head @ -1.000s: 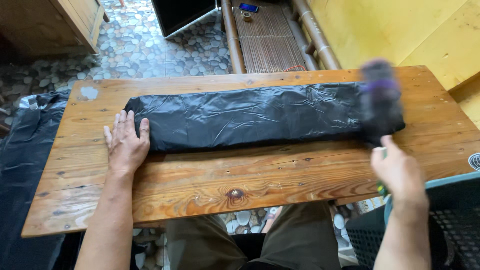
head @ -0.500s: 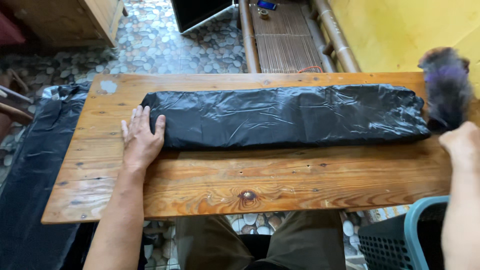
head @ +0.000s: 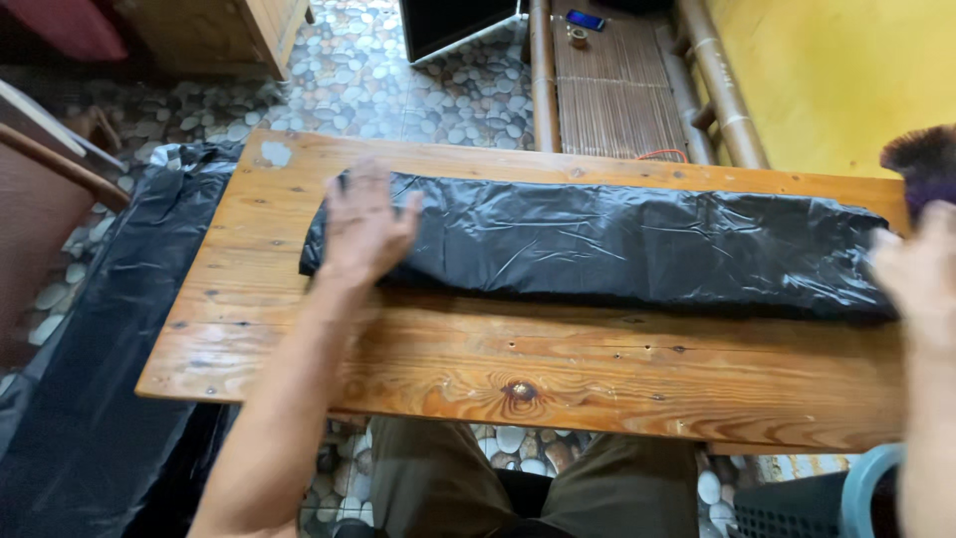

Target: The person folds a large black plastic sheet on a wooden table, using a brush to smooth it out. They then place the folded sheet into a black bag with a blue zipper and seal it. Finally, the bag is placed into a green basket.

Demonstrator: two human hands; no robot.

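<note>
A long folded black plastic bag (head: 617,244) lies flat across the wooden table (head: 518,369). My left hand (head: 363,224) rests with fingers spread on the bag's left end. At the right edge of the view my right hand (head: 921,274) is blurred and grips a dark purple fluffy duster (head: 926,164), just past the bag's right end. Only part of the duster shows.
More black plastic sheeting (head: 90,399) hangs off the table's left side to the floor. A bamboo bench (head: 612,80) stands behind the table against a yellow wall (head: 846,70). A blue-rimmed dark basket (head: 836,498) sits at the lower right. My knees are under the table.
My left hand slid further onto the bag's left end. My right hand with the duster drew right, off the bag's right end, to the frame edge. The view came closer.
</note>
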